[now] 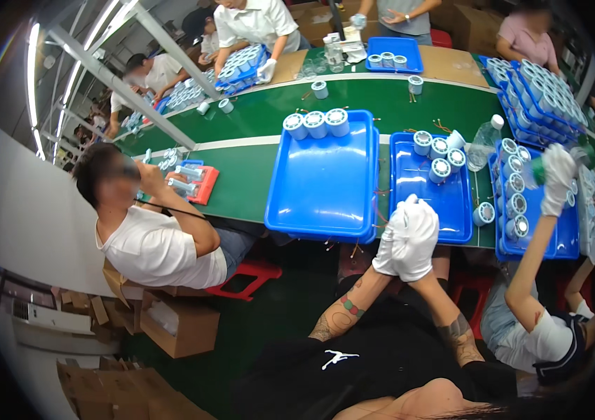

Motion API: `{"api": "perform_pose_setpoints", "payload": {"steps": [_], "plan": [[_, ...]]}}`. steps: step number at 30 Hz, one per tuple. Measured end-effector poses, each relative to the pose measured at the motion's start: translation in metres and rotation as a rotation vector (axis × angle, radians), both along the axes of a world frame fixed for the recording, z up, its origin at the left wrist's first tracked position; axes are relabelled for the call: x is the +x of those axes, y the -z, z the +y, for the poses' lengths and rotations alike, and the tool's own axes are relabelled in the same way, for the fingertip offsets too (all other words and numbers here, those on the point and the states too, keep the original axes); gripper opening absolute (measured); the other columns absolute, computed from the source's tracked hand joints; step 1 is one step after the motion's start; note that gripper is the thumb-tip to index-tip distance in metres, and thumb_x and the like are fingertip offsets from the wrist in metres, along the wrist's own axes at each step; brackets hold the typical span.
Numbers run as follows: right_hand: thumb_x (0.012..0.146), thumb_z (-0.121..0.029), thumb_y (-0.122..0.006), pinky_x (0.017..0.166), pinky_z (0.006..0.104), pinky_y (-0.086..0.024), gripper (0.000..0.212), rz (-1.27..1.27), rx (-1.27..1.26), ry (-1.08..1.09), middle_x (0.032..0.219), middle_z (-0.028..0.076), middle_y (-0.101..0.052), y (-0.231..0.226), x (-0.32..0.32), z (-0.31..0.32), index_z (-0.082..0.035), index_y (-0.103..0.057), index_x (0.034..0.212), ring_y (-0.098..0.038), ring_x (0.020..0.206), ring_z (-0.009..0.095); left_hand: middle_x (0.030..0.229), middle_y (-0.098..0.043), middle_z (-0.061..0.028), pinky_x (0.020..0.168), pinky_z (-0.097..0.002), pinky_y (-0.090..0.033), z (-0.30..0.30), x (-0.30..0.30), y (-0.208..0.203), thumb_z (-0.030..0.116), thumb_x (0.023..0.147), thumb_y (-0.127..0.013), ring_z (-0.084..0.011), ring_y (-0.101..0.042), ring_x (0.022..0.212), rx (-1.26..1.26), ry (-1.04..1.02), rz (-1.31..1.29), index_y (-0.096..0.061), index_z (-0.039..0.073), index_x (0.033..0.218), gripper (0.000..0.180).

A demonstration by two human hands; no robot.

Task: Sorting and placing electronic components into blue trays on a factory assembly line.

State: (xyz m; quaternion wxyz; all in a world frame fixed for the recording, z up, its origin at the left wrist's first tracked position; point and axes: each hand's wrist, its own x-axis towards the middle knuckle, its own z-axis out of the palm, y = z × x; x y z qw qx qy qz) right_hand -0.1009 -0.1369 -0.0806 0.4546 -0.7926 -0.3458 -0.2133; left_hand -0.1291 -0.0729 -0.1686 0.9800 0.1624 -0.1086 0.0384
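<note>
My left hand point(390, 253) and my right hand point(418, 238), both in white gloves, are closed and pressed together at the table's near edge. Whether anything lies between them is hidden. Just beyond them is a blue tray point(444, 203) with several light-blue cylinders point(440, 170) with pale ring-shaped ends, grouped toward its far side. To the left, a larger blue tray point(318, 183) carries three such cylinders point(316, 124) along its far edge. Thin coloured wires point(357, 250) stick out from under this tray.
One cylinder point(483, 213) stands right of the nearer tray. A clear bottle point(481, 145) is behind it. At right, a co-worker's gloved hand point(559, 173) holds a bottle over another filled tray point(556, 234). A seated person point(154, 245) is at left, by a red tray point(205, 185).
</note>
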Motion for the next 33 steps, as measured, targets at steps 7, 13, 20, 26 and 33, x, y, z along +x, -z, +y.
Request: {"api": "perform_pose_setpoints", "payload": {"steps": [7, 13, 20, 26, 33], "plan": [[0.08, -0.011, -0.053, 0.062, 0.0385, -0.042, 0.015, -0.157, -0.237, -0.02, 0.073, 0.011, -0.061, 0.02, 0.027, -0.005, -0.002, -0.064, 0.084, -0.053, 0.06, 0.03, 0.14, -0.046, -0.0053, 0.108, -0.027, -0.031, 0.002, -0.011, -0.025, 0.028, 0.097, -0.051, -0.0156, -0.044, 0.128, 0.097, -0.079, 0.242, -0.042, 0.009, 0.14, 0.048], [0.084, -0.012, -0.051, 0.058, 0.0374, -0.041, 0.018, -0.306, 0.222, 0.058, 0.067, 0.013, -0.061, 0.008, 0.002, 0.013, 0.0, -0.063, 0.076, -0.054, 0.059, 0.03, 0.14, -0.047, -0.0058, 0.106, -0.0276, -0.034, 0.003, -0.012, -0.012, 0.027, 0.095, -0.052, -0.0157, -0.046, 0.125, 0.239, -0.182, 0.251, -0.042, 0.008, 0.14, 0.05], [0.093, -0.014, -0.045, 0.058, 0.0359, -0.042, 0.031, 0.43, 0.162, -0.002, 0.069, 0.015, -0.063, 0.002, 0.031, 0.016, 0.006, -0.06, 0.073, -0.053, 0.057, 0.027, 0.14, -0.048, -0.0064, 0.105, -0.03, -0.035, 0.018, -0.011, -0.044, 0.029, 0.096, -0.046, -0.0178, -0.049, 0.124, 0.107, -0.053, 0.155, -0.04, 0.007, 0.142, 0.051], [0.094, -0.015, -0.046, 0.057, 0.0344, -0.043, 0.032, 0.233, 0.238, -0.036, 0.076, 0.012, -0.066, 0.012, 0.009, 0.031, 0.003, -0.063, 0.075, -0.054, 0.057, 0.023, 0.143, -0.044, -0.0073, 0.106, -0.0289, -0.034, 0.026, -0.016, -0.034, 0.031, 0.097, -0.045, -0.0172, -0.046, 0.126, 0.193, -0.132, 0.14, -0.036, 0.004, 0.145, 0.055], [0.09, -0.008, -0.056, 0.061, 0.0279, -0.047, 0.019, 0.937, 0.197, -0.401, 0.089, 0.008, -0.068, -0.008, 0.059, -0.009, -0.001, -0.064, 0.105, -0.054, 0.059, 0.017, 0.135, -0.05, -0.0133, 0.099, -0.029, -0.041, 0.07, -0.026, -0.028, 0.04, 0.098, -0.044, -0.0191, -0.052, 0.119, 0.411, 0.031, 0.279, -0.029, -0.001, 0.146, 0.065]]}}
